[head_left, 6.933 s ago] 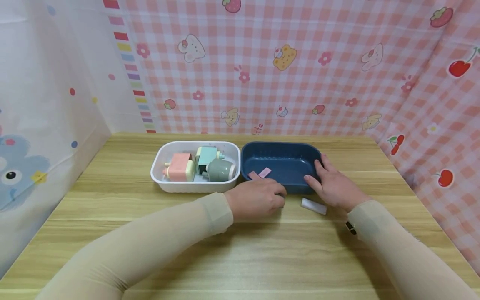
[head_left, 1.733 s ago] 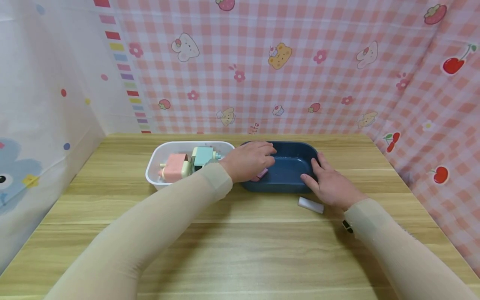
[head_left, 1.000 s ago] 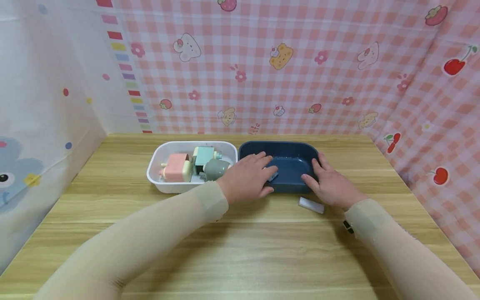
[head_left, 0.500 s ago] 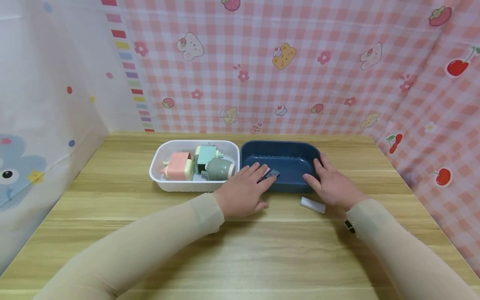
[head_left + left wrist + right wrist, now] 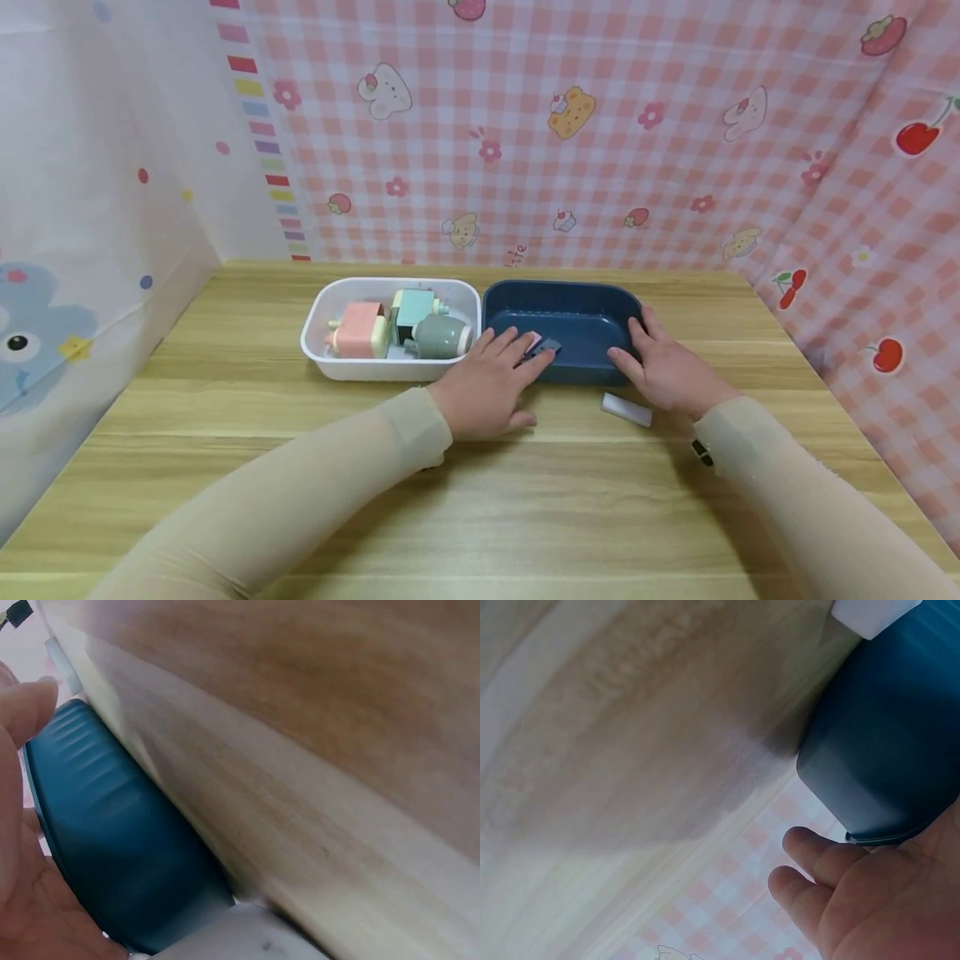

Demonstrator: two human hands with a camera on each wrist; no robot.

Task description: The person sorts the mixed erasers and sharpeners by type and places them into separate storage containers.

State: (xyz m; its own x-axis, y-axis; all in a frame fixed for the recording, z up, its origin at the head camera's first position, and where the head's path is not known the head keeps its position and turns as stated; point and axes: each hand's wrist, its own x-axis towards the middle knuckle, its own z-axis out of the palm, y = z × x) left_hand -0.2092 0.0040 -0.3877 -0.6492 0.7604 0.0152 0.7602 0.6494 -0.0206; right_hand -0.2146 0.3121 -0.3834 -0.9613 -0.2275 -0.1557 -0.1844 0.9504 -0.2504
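Note:
A navy bin (image 5: pixel 585 371) sits between my two hands. My left hand (image 5: pixel 483 387) lies over its near left rim, fingers straight and spread, thumb pointing out over the table. By those fingertips, inside the bin, are a small blue-grey flat piece (image 5: pixel 551 345) and a pink piece (image 5: pixel 533 340), partly hidden by the hand. My right hand (image 5: pixel 675 371) rests on the bin's right end with extended fingers; in the right wrist view its fingers (image 5: pixel 821 859) reach past the bin's outer wall. A small white oblong block (image 5: pixel 627 410) lies on the table just in front of the bin.
A white bin (image 5: pixel 318 354) stands against the navy one on the left. It holds a pink-and-cream boxy item (image 5: pixel 362 332), a mint-green boxy one (image 5: pixel 415 312) and a grey-green rounded one (image 5: pixel 441 337). A pink checked cloth (image 5: pixel 480 192) hangs behind the wooden table (image 5: pixel 525 517).
From bent over the table before the navy bin, my left hand went over the bin, then drew back to its near rim, fingers spread. The blue-grey piece now shows inside. My right hand stayed.

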